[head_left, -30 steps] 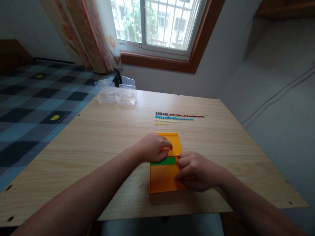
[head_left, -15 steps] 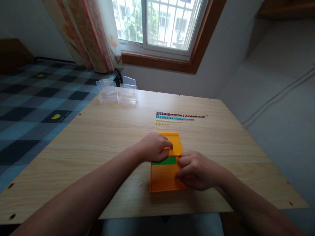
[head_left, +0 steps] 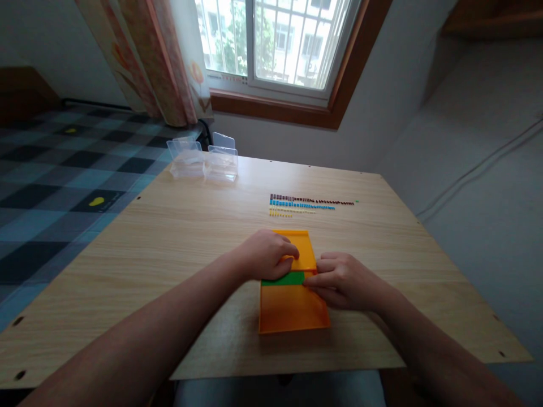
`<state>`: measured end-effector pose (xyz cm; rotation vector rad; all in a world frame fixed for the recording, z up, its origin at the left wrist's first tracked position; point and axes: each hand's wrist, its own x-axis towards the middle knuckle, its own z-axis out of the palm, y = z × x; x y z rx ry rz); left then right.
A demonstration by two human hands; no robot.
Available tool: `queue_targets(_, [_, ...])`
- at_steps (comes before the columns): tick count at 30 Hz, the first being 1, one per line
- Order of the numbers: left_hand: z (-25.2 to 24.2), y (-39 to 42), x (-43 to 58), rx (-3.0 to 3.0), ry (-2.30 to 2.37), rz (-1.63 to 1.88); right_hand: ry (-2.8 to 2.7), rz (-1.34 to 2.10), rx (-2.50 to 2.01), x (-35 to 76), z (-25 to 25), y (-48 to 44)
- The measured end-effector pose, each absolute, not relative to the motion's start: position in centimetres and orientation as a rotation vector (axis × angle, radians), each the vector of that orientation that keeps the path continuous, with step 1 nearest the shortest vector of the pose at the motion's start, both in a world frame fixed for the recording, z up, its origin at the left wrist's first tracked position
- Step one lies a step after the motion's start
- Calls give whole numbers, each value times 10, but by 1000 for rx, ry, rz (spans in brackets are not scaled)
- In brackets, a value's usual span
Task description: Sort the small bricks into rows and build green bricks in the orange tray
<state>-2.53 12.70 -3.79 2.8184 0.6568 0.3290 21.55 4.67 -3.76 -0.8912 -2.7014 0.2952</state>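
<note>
An orange plastic tray [head_left: 292,314] lies near the table's front edge, with a crosswise ridge splitting it into a far and a near part. A flat green strip [head_left: 283,279] lies across the near part, just below that ridge. My left hand [head_left: 271,254] grips the tray's left side, fingers curled over the far part and thumb along the ridge by the strip. My right hand [head_left: 339,280] is closed at the tray's right wall, its fingertips at the strip's right end. The palm side of both hands is hidden.
Beyond the tray lie rows of small pieces: dark red [head_left: 303,199], blue [head_left: 301,204] and yellow [head_left: 280,215]. A tiny green piece [head_left: 357,201] lies at their right. Clear plastic boxes [head_left: 220,164] with raised lids stand at the table's back left corner.
My right hand has moved up and away from the tray's near right corner, to the strip's right end. That corner now shows. My left hand stays in place.
</note>
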Motion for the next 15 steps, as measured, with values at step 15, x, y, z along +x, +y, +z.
queue_targets(15, [-37,127,-25,2825,665,312,-2723,325,-912,211,-40,45])
